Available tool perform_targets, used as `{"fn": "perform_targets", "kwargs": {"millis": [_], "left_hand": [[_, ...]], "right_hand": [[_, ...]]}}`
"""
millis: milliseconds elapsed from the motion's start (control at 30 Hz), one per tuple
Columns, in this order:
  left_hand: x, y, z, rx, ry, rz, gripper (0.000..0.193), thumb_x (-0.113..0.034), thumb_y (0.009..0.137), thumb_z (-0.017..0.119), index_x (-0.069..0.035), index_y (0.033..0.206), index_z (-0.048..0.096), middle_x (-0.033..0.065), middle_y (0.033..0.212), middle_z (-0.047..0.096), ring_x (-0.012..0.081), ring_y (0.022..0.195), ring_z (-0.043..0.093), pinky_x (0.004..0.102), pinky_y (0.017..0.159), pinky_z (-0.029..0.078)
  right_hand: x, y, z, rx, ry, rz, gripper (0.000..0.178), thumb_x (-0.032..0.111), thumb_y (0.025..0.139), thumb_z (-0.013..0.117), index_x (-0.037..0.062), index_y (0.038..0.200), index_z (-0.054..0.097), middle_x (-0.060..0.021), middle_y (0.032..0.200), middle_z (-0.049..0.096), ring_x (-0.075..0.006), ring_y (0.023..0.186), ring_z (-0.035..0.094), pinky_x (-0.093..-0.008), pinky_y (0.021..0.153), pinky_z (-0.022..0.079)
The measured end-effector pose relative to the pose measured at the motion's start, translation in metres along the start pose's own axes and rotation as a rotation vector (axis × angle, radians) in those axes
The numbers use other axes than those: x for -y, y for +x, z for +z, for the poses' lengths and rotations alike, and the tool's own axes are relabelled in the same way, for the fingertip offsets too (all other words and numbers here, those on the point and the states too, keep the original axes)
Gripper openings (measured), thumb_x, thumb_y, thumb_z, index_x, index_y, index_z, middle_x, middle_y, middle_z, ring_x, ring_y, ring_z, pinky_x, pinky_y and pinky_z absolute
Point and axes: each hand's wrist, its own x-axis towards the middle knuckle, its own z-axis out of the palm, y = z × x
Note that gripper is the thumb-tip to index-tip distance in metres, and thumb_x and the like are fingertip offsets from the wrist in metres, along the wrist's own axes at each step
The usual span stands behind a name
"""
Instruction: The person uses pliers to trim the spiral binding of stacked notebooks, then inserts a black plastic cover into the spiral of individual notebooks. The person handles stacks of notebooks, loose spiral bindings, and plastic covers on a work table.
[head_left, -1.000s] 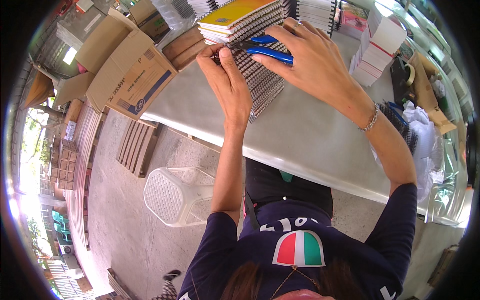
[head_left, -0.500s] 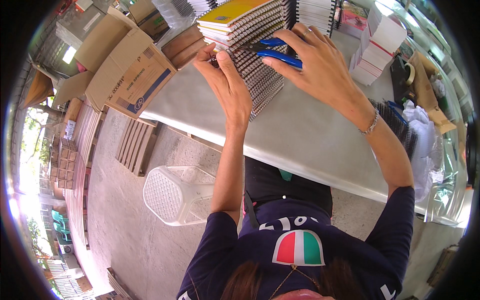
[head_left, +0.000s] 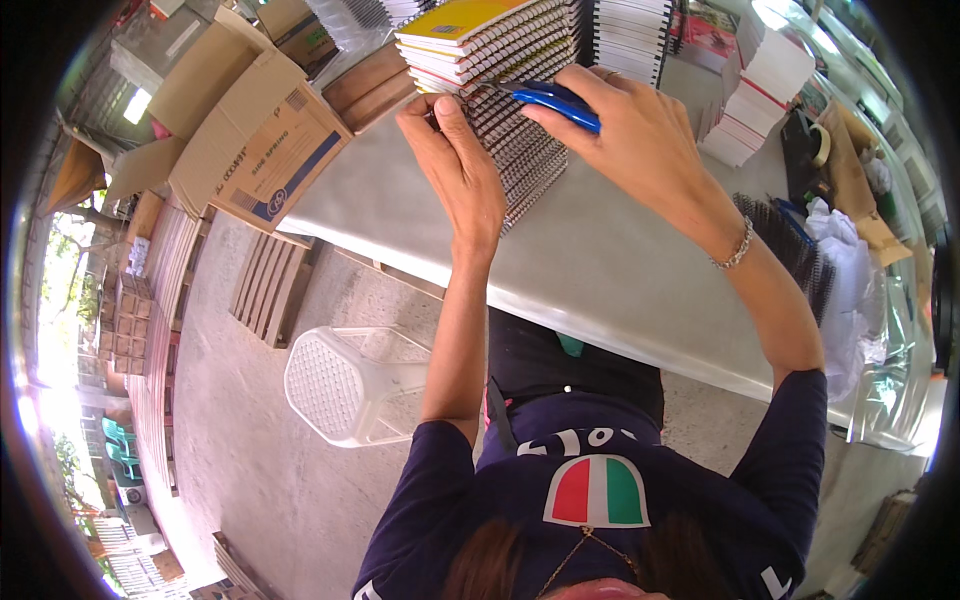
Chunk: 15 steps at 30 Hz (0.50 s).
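Observation:
A tall stack of spiral-bound notebooks with a yellow cover on top stands at the table's far side, its coils facing me. My right hand grips blue-handled pliers, probably cutters, with the handles squeezed nearly together. Their dark jaws reach to the coils in the upper part of the stack. At the stack's left corner is my left hand, thumb and curled fingers pressed together by the coil ends. Whatever those fingers hold is too small or hidden to make out.
More wire-bound books stand behind the stack. Piled paper blocks are on the right, near loose black coils and crumpled plastic. An open cardboard box stands at left. A white stool is below the table.
The pliers' handles have come together in my right hand, and it has shifted slightly. My left fingers have curled in closer at the coil ends.

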Motion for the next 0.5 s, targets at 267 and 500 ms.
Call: {"fn": "perform_targets", "kwargs": {"millis": [267, 500], "left_hand": [[0.000, -0.006, 0.007, -0.066, -0.083, 0.024, 0.040, -0.033, 0.110, 0.037, 0.004, 0.124, 0.042, 0.0179, 0.117, 0.045, 0.0236, 0.104, 0.047, 0.0385, 0.095, 0.039], [0.008, -0.012, -0.002, 0.049, 0.071, 0.025, 0.033, -0.027, 0.109, 0.042, 0.004, 0.120, 0.048, 0.0168, 0.113, 0.045, 0.0273, 0.105, 0.047, 0.0398, 0.097, 0.038]], "right_hand": [[-0.009, -0.010, 0.008, -0.069, -0.053, -0.117, 0.051, 0.049, 0.089, 0.070, 0.0056, 0.116, 0.067, -0.0208, 0.116, 0.065, -0.0384, 0.105, 0.064, -0.0507, 0.092, 0.049], [-0.011, -0.001, 0.012, -0.031, -0.048, -0.146, 0.043, 0.048, 0.088, 0.071, 0.0075, 0.101, 0.067, -0.0153, 0.095, 0.071, -0.0313, 0.088, 0.069, -0.0435, 0.074, 0.056]]}}
